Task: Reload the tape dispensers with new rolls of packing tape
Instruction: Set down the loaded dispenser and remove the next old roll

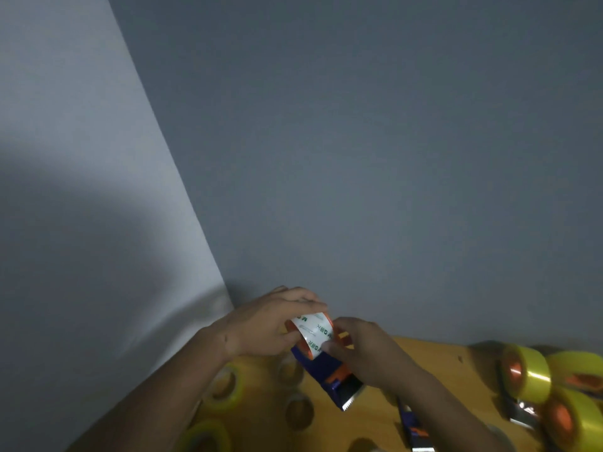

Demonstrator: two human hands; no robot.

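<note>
Above the wooden table [437,363] I hold a blue and orange tape dispenser [329,370], its serrated blade pointing down to the right. An empty white printed core [313,331] sits on its orange hub. My left hand [264,324] grips that core from the left. My right hand [362,350] pinches the core's lower right edge, fingers curled over the dispenser body. Part of the dispenser is hidden under my right hand.
Several yellow tape rolls [223,386] lie on the table at lower left. At the right edge stand dispensers loaded with yellow tape [525,373]. Another blue dispenser [414,429] lies under my right forearm. Grey walls meet in a corner behind the table.
</note>
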